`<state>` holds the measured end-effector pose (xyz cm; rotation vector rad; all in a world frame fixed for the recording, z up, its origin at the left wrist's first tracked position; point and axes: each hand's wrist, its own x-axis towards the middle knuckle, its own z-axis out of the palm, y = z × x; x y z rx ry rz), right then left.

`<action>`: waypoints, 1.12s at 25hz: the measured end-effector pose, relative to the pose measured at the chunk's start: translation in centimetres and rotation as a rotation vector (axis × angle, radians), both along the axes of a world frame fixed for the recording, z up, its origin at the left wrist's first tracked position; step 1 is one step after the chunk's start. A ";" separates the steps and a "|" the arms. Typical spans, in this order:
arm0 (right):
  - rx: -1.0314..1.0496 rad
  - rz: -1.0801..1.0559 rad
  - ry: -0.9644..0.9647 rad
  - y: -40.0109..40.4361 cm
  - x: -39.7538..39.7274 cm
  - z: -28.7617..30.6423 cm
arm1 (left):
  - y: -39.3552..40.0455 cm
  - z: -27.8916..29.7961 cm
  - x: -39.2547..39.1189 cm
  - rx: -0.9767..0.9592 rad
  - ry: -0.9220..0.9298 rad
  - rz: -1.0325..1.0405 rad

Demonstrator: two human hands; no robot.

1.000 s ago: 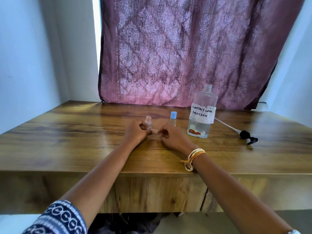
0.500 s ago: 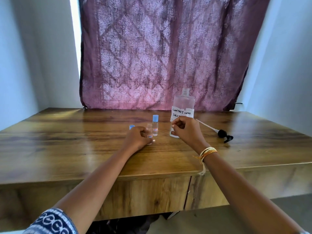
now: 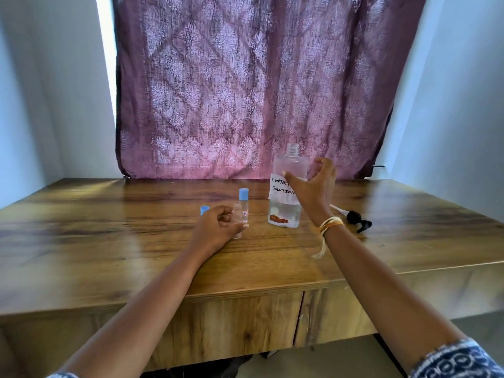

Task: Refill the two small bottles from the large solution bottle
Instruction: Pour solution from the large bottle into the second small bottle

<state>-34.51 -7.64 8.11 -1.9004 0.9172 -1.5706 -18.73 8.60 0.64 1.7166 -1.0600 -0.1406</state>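
The large clear solution bottle (image 3: 287,170) stands uncapped on the wooden table (image 3: 109,241), with a white handwritten label and a little liquid at the bottom. My right hand (image 3: 315,186) is spread in front of it, thumb and fingers apart on either side, not clearly closed on it. My left hand (image 3: 218,227) holds an uncapped small clear bottle (image 3: 237,216) upright on the table. Just behind stands a second small bottle (image 3: 244,204) with a blue cap. A loose blue cap (image 3: 204,210) sits left of my left hand.
A black pump head with its white tube (image 3: 354,216) lies on the table right of the large bottle. A purple patterned curtain (image 3: 245,91) hangs behind the table. White walls close in on both sides.
My right hand rose from the large bottle's base, opened and spread around its label. My left hand kept holding the small bottle. The camera tilted up.
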 end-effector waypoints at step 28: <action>-0.802 0.145 0.369 0.0 1.0 -3.5 | 0.6 0.4 -0.8 -0.094 0.043 -0.137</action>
